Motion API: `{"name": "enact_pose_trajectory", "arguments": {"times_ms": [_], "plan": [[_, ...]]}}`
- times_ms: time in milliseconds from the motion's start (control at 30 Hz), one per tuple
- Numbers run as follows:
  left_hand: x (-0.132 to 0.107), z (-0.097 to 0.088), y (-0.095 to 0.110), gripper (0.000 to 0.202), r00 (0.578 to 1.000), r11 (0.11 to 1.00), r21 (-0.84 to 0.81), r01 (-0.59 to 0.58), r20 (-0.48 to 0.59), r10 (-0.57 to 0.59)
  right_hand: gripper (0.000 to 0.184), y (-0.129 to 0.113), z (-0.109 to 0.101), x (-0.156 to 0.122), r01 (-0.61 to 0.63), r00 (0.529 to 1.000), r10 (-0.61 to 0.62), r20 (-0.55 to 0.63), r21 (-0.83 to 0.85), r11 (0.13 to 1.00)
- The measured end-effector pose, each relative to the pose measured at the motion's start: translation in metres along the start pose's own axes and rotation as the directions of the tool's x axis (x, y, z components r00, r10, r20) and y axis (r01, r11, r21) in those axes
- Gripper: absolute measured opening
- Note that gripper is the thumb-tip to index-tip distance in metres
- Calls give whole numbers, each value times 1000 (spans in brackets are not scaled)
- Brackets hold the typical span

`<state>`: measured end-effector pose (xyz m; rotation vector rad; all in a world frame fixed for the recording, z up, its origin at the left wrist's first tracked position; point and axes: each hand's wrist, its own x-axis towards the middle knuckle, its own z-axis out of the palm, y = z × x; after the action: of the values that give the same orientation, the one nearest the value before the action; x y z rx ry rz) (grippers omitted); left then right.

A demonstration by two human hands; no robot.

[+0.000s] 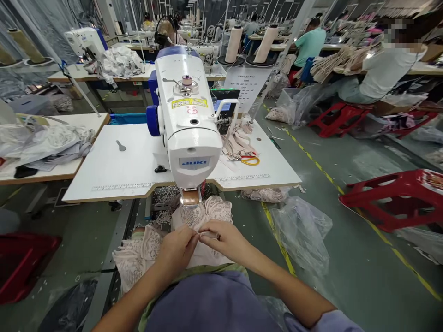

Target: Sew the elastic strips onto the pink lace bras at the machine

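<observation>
In front of the sewing machine (pixel 188 133), my left hand (pixel 177 246) and my right hand (pixel 226 237) come together, fingertips nearly touching. Both pinch the edge of a pale pink lace fabric piece (pixel 206 254), which hangs over my lap. More lace (pixel 218 210) bunches just beyond my fingers, below the machine's head. To the left of my left hand is a stack of lace pieces (pixel 133 258). What exactly lies between my fingertips is too small to make out.
The white table (pixel 114 170) carries yellow-handled scissors (pixel 251 160), pale straps (pixel 238 143) and a small grey metal piece (pixel 121 145). Thread cones (pixel 234 44) stand behind. Clear plastic bags (pixel 304 235) and red stools (pixel 398 198) are on the right. Other people sit at machines farther off.
</observation>
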<state>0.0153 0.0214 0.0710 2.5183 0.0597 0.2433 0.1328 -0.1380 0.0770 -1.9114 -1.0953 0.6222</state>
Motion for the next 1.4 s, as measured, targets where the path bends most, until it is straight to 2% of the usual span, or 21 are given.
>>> {"name": "enact_pose_trajectory", "arguments": {"times_ms": [100, 167, 233, 300, 367, 433, 467, 567, 667, 800, 900, 967, 1067, 1167, 1233, 1333, 1400], "plan": [[-4, 0, 1, 34, 999, 998, 60, -12, -43, 14, 16, -1, -4, 3, 1, 1000, -3, 30, 79, 997], [-4, -3, 0, 32, 999, 998, -46, 30, -10, -31, 15, 3, -6, 3, -63, 998, 59, 25, 219, 974], [-3, -8, -3, 25, 994, 975, -194, 111, 45, -104, 18, 10, -6, 4, -135, 990, 137, 23, 412, 901], [-2, -14, -5, 24, 984, 946, -275, 174, 79, -158, 19, 17, -6, 5, -163, 984, 178, 22, 519, 839], [-2, -19, -5, 24, 981, 937, -292, 193, 92, -173, 13, 21, -3, 6, -102, 994, 108, 15, 470, 877], [-3, -23, -3, 19, 981, 947, -267, 180, 115, -154, 3, 20, 0, 6, 46, 998, -56, 20, 337, 940], [-2, -26, -1, 17, 982, 956, -240, 167, 128, -139, 4, 18, 2, 6, 127, 989, -142, 33, 285, 950], [1, -32, 6, 17, 980, 976, -168, 140, 162, -112, 9, 10, 7, 7, 299, 946, -319, 62, 217, 929], [7, -37, 9, 16, 978, 962, -220, 160, 166, -125, 9, 6, 6, 10, 397, 912, -406, 57, 127, 909], [12, -42, 6, 14, 977, 929, -329, 169, 179, -114, 16, 6, 4, 12, 483, 875, -484, 27, 24, 875], [14, -44, 5, 16, 969, 932, -310, 188, 216, -124, 19, 8, 7, 12, 543, 837, -546, -37, -65, 837], [17, -44, 6, 13, 957, 935, -268, 234, 235, -172, 19, 9, 11, 11, 557, 817, -571, -78, -144, 818], [23, -45, 8, 11, 920, 916, -226, 332, 291, -262, 20, 9, 17, 12, 535, 811, -570, -130, -230, 813], [29, -48, 10, 13, 891, 904, -206, 375, 348, -291, 22, 10, 20, 13, 516, 815, -560, -150, -252, 819], [33, -51, 12, 12, 887, 915, -169, 368, 358, -291, 21, 10, 20, 14, 528, 809, -571, -138, -256, 810], [35, -56, 12, 13, 904, 950, -70, 305, 334, -266, 18, 9, 20, 16, 549, 798, -590, -122, -254, 796], [37, -57, 10, 14, 920, 966, -32, 257, 315, -235, 18, 9, 21, 17, 518, 822, -554, -131, -229, 824]]}}
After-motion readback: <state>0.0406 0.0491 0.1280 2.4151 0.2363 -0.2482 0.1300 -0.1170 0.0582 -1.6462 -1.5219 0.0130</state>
